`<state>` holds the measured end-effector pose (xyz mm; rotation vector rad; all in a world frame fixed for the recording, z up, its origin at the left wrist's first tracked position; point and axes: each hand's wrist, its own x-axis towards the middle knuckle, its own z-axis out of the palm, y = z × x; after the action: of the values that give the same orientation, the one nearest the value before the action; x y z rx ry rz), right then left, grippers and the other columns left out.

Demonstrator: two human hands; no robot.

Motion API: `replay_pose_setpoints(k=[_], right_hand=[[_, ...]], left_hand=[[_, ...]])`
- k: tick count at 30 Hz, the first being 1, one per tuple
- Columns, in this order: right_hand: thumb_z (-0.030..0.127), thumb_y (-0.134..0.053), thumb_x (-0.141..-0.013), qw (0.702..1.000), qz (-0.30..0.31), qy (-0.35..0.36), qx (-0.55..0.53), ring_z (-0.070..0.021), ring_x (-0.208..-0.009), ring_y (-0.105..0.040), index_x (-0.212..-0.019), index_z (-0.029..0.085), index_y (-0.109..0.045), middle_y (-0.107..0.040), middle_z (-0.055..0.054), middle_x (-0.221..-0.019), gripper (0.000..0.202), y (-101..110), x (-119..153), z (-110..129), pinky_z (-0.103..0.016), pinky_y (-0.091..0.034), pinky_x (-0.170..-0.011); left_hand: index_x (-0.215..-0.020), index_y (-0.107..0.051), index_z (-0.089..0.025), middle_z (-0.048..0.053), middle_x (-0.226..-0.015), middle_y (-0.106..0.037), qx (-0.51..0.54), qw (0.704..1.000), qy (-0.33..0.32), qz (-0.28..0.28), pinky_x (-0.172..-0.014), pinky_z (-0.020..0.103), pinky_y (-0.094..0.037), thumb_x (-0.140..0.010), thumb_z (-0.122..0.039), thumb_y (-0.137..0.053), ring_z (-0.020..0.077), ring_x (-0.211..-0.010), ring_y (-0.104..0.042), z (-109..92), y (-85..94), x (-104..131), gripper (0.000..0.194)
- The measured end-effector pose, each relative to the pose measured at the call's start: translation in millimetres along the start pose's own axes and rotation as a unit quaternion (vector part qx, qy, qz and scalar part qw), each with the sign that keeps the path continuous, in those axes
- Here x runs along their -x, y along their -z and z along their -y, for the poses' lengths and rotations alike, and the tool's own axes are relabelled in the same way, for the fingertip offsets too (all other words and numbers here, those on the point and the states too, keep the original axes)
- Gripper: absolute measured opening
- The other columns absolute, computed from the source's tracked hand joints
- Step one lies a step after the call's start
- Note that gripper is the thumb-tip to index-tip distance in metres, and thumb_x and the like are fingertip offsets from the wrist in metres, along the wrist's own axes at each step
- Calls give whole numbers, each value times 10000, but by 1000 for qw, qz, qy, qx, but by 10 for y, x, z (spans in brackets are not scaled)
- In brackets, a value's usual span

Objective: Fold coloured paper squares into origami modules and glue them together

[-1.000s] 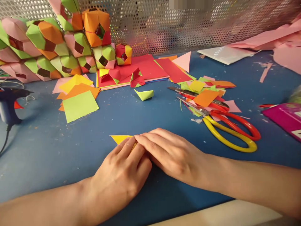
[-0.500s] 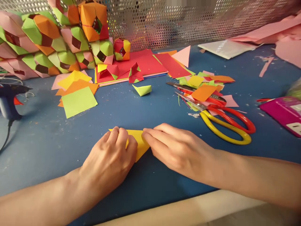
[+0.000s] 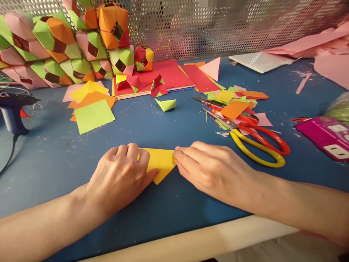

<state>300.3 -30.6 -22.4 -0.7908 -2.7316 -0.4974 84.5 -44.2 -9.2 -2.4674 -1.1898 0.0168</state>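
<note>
A yellow sheet of paper [image 3: 160, 160], folded into a triangle with its point toward me, lies on the blue table [image 3: 169, 203]. My left hand [image 3: 120, 171] is closed on its left part, fingers bent over the far edge and thumb on the near side. At the right corner, my right hand [image 3: 209, 167] pinches the paper with its fingers pressed together. Part of the paper is hidden under my left hand. Beyond it sits a small folded light-green piece [image 3: 167, 104], with two folded red pieces [image 3: 159, 86] behind that.
Scissors with red and yellow handles [image 3: 259, 147] lie among paper scraps [image 3: 234, 108] at right. A magenta package [image 3: 321, 136] is farther right. At left are a glue gun [image 3: 13, 111] and paper squares [image 3: 94, 115]. Folded paper balls [image 3: 114, 27] are stacked against a perforated metal screen [image 3: 174, 32].
My left hand has slid left along the yellow paper, uncovering more of it. My right hand stays at the right corner. The view has shifted slightly.
</note>
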Motion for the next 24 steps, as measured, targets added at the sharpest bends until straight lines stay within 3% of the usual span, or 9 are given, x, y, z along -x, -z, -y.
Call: replay_pose_setpoints(k=[3,8,13,17,19,21,24], right_hand=[[74,-454,-839,998,-9,-20,-50,-147,-557,-479,-695,162,-618,-591,-37,-617,236,-4,-33,-55,-299,-364,-520],[134,-435,-880,981,-62,-91,-160,-154,-661,-587,-739,153,-638,-651,-51,-690,248,-64,-104,-190,-285,-454,-606],[91,-488,-849,950,-106,-148,-254,-142,-692,-625,-806,151,-655,-694,-47,-789,183,-101,-143,-256,-270,-497,-646],[130,-575,-813,914,-130,-205,-324,-134,-691,-634,-764,189,-651,-698,-10,-774,108,-63,-169,-257,-251,-504,-638],[183,-579,-822,892,-126,-256,-350,-134,-674,-625,-737,200,-630,-685,5,-743,101,-40,-181,-278,-249,-494,-611],[247,-518,-872,870,-114,-309,-367,-125,-629,-599,-698,195,-588,-646,11,-664,195,-32,-186,-329,-245,-467,-577],[342,-392,-933,844,-104,-357,-387,-103,-531,-526,-595,189,-489,-536,21,-525,384,-63,-184,-433,-246,-418,-544]], left_hand=[[-763,-580,-168,69,-672,-538,20,1000,10,-6,-515,317,-393,-860,-421,-443,217,-611,-532,51,-12,-36,304],[-992,-590,-146,107,-909,-606,98,995,4,-17,-687,354,-446,-877,-319,-458,247,-847,-561,113,-37,-116,247],[-972,-617,-164,78,-861,-618,138,990,-23,-4,-677,355,-434,-872,-242,-446,220,-769,-548,104,-54,-126,213],[-994,-613,-164,67,-835,-620,218,976,5,-13,-698,349,-433,-868,-204,-436,207,-776,-544,110,-80,-124,221],[-1036,-599,-172,55,-876,-635,315,947,58,-12,-724,320,-443,-865,-196,-433,184,-794,-561,132,-85,-135,239],[-1079,-589,-195,37,-902,-650,417,897,146,-4,-709,291,-453,-856,-241,-463,170,-780,-579,158,-79,-155,260],[-1112,-598,-213,30,-940,-668,565,782,264,-11,-698,279,-462,-829,-323,-527,183,-803,-598,183,-61,-193,311]])
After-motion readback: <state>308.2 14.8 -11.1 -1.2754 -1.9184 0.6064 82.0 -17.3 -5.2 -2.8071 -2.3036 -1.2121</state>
